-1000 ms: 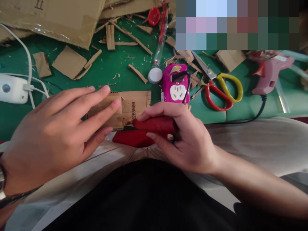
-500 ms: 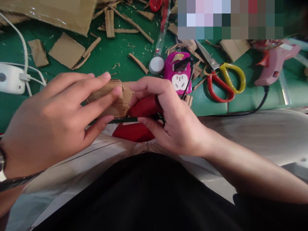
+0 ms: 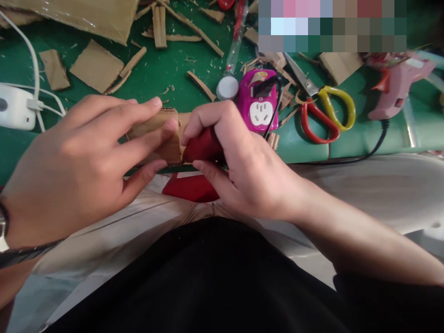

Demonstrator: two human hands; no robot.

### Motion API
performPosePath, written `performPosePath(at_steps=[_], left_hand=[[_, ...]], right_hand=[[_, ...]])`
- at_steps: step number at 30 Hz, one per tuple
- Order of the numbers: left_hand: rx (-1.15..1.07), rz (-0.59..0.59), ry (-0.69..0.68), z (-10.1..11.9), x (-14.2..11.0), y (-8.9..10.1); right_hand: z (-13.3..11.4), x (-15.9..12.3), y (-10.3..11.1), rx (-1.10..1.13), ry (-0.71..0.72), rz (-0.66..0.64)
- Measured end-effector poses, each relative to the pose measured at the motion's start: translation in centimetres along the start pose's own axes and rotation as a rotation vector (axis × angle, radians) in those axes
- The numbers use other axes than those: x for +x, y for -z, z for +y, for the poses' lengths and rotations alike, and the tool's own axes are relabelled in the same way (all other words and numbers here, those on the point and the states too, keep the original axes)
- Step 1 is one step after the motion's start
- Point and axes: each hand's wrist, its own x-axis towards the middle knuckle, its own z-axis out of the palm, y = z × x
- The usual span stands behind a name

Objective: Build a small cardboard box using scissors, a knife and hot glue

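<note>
At the near edge of the table lies a small piece of corrugated cardboard (image 3: pixel 169 141). My left hand (image 3: pixel 93 150) rests over it, fingers stretched across the top and thumb at the near edge, holding it. In my right hand (image 3: pixel 239 162), curled fingers and thumb hold a rounded, dark red tool (image 3: pixel 204 144) with a black part. Its left tip meets the cardboard near a seam; the working end is hidden, so I cannot tell the tool's kind.
A magenta power socket (image 3: pixel 260 104), a white round cap (image 3: pixel 228 88), scissors (image 3: pixel 321 106) and a pink glue gun (image 3: pixel 395 88) lie beyond my right hand. Cardboard scraps (image 3: pixel 97 67) litter the green table (image 3: pixel 152 83). A white charger (image 3: pixel 15 107) with cables sits left.
My right hand and the red tool have shifted slightly left, closer to the cardboard seam, and the fingers are curled more. My left hand stays on the cardboard.
</note>
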Motion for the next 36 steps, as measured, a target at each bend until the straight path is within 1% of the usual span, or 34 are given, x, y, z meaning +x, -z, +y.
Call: performPosePath(at_steps=[5,7,13,15,17,19,23,25,28,32,34,36], left_hand=[[0.003,-0.018,0.007,-0.1,-0.1,0.1],[-0.003,-0.007,0.001,-0.1,0.0,0.2],[-0.001,-0.012,-0.009,-0.1,0.1,0.2],[-0.001,-0.009,-0.007,-0.1,0.1,0.1],[0.006,0.005,-0.008,-0.1,0.1,-0.1],[0.02,0.025,-0.012,-0.3,0.0,-0.3],[0.051,0.026,-0.028,-0.6,0.0,-0.4],[0.06,0.023,-0.03,-0.7,-0.1,-0.4],[0.063,0.033,-0.03,-0.7,-0.1,-0.4],[0.063,0.039,-0.036,-0.6,0.0,-0.4],[0.061,0.041,-0.04,-0.5,0.1,-0.4],[0.06,0.049,-0.042,-0.5,0.1,-0.4]], right_hand=[[-0.3,0.2,0.1,0.014,-0.046,0.027],[-0.1,0.1,0.0,0.005,-0.029,0.018],[0.2,-0.4,-0.3,-0.102,0.122,-0.037],[-0.2,-0.2,-0.3,-0.092,0.123,-0.052],[-0.7,0.2,-0.3,-0.053,0.095,-0.051],[-1.0,0.6,-0.6,-0.02,0.072,-0.019],[-0.5,1.2,-1.4,0.003,0.123,0.096],[0.0,1.2,-1.5,0.0,0.139,0.123],[0.4,1.2,-1.3,0.018,0.173,0.129],[0.5,1.2,-1.0,0.035,0.221,0.081],[0.6,1.3,-0.7,0.045,0.263,0.067],[0.9,1.5,-0.3,0.051,0.316,0.084]])
